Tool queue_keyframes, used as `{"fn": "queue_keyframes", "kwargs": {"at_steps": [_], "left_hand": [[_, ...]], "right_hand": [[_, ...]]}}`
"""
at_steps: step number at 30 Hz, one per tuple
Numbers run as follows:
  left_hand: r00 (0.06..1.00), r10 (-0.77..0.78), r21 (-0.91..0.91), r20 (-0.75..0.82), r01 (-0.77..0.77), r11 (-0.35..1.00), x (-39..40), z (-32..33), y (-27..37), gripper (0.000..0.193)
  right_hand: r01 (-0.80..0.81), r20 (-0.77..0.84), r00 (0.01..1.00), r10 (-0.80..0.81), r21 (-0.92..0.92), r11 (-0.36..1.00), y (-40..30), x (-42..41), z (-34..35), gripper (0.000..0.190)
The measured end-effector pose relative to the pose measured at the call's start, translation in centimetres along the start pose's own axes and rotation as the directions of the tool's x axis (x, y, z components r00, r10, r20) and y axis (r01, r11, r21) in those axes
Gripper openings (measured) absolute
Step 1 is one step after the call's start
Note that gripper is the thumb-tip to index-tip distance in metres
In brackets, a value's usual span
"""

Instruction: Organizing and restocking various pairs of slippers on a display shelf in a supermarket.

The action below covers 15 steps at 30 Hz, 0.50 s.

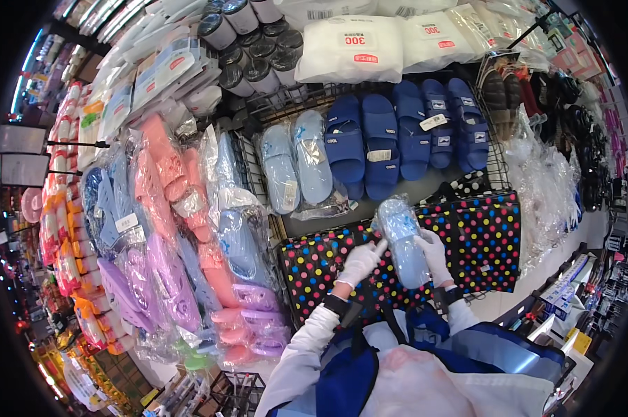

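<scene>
My right hand (435, 256), in a white glove, grips the right side of a light blue slipper (405, 245) wrapped in clear plastic. The slipper is held up in front of a black fabric bin with coloured polka dots (324, 260). My left hand (360, 264), gloved too, is at the slipper's left side with its fingers extended. I cannot tell whether a fingertip touches the plastic. Beyond the bin, two light blue slippers in plastic (298, 161) stand in a black wire basket (496, 151). Beside them is a row of dark blue slippers (379, 146), some with tags.
Plastic-wrapped pink slippers (170, 172) and purple slippers (173, 281) are piled on the left. White packages (353, 49) and dark-lidded jars (256, 52) sit at the back. Clear-wrapped goods (541, 177) hang on the right. A wire holder (236, 388) stands low left.
</scene>
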<state>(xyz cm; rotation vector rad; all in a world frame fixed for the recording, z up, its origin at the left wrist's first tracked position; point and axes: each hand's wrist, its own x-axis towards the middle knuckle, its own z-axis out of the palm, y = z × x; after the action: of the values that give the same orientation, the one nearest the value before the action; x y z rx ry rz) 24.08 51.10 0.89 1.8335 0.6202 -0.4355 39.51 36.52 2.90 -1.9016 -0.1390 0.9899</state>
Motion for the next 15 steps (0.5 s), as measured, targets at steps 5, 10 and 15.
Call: {"fn": "queue_keyframes", "kwargs": {"at_steps": [5, 10, 15], "left_hand": [[0.952, -0.297, -0.603, -0.077, 0.192, 0.774, 1.1, 7.1, -0.1, 0.070], [0.970, -0.231, -0.716, -0.079, 0.107, 0.690, 0.7, 6.4, 1.7, 0.067], [0.910, -0.221, -0.845, -0.350, -0.206, 0.493, -2.9, 5.3, 2.6, 0.057]], "right_hand": [[-0.025, 0.094, 0.994, 0.047, -0.229, 0.973, 1.4, -0.2, -0.2, 0.049], [0.106, 0.167, 0.985, -0.042, -0.398, 0.911, 0.2, -0.6, 0.1, 0.043], [0.169, 0.278, 0.951, -0.138, -0.090, 0.982, -0.3, -2.7, 2.0, 0.044]]}}
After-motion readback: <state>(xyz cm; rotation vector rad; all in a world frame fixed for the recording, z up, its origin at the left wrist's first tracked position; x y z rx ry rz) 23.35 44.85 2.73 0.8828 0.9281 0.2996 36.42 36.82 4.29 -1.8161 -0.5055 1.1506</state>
